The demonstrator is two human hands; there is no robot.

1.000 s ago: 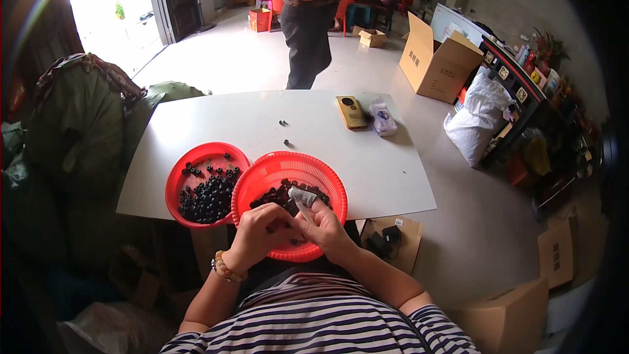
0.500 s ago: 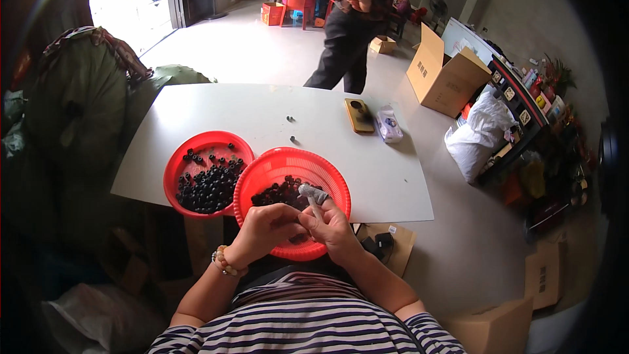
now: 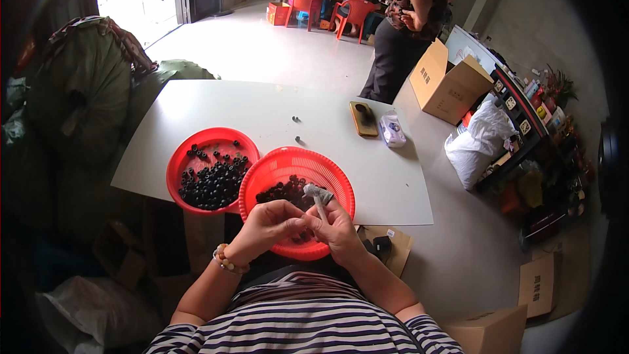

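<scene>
My left hand (image 3: pixel 272 221) and my right hand (image 3: pixel 339 225) meet over the near rim of a red plastic basket (image 3: pixel 268 177) that holds small black parts (image 3: pixel 280 191). The right hand grips a thin grey tool with a wrapped head (image 3: pixel 316 195) that sticks up over the basket. The left hand's fingertips are pinched together against the right hand, apparently on a small black part, mostly hidden. To the left, a red bowl (image 3: pixel 183 164) holds several black round parts (image 3: pixel 213 180). Both containers sit at the near edge of a white table (image 3: pixel 229 108).
A phone in a yellow case (image 3: pixel 363 118) and a small clear packet (image 3: pixel 392 130) lie at the table's far right; two loose black parts (image 3: pixel 296 119) lie mid-table. A person (image 3: pixel 407 23) stands beyond the table beside cardboard boxes (image 3: pixel 445 82). Others sit on red chairs (image 3: pixel 304 1) farther back. A bulky sack (image 3: pixel 82 92) stands left.
The view has tilted up, showing more of the room's far end. The standing person has moved to the right. My hands stay together over the basket's near rim.
</scene>
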